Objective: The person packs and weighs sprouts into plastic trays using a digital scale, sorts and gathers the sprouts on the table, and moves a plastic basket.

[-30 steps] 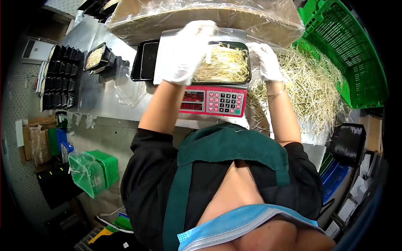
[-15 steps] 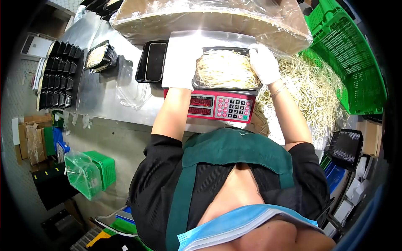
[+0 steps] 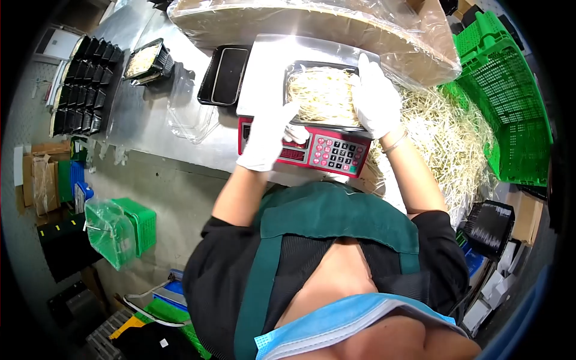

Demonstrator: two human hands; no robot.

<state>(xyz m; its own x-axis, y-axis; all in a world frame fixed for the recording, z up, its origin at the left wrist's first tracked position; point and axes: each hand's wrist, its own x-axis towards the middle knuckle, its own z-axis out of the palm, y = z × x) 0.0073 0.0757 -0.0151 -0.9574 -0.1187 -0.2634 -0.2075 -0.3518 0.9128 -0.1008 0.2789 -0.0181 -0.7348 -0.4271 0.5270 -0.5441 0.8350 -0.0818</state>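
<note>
A black tray [image 3: 288,81] heaped with pale bean sprouts [image 3: 324,95] rests on the metal plate of a red digital scale [image 3: 365,157]. My right hand [image 3: 377,102], in a white glove, lies along the tray's right side with its fingers stretched upward. In a white glove too, my left hand [image 3: 268,139] hovers at the tray's front left corner, over part of the scale's display. Its fingers are apart and loosely bent, with nothing seen in them. Whether it touches the tray's corner I cannot tell.
Loose sprouts [image 3: 444,138] are piled on the right beside a green crate [image 3: 504,102]. A plastic-lined box [image 3: 312,27] stands behind the scale. To the left are an empty black tray [image 3: 223,75], filled trays [image 3: 148,62] and stacked black trays [image 3: 84,87].
My left hand has come off the tray's left side toward me, down over the scale's display. My right hand stays at the right side, its fingers now straighter. The view has shifted slightly.
</note>
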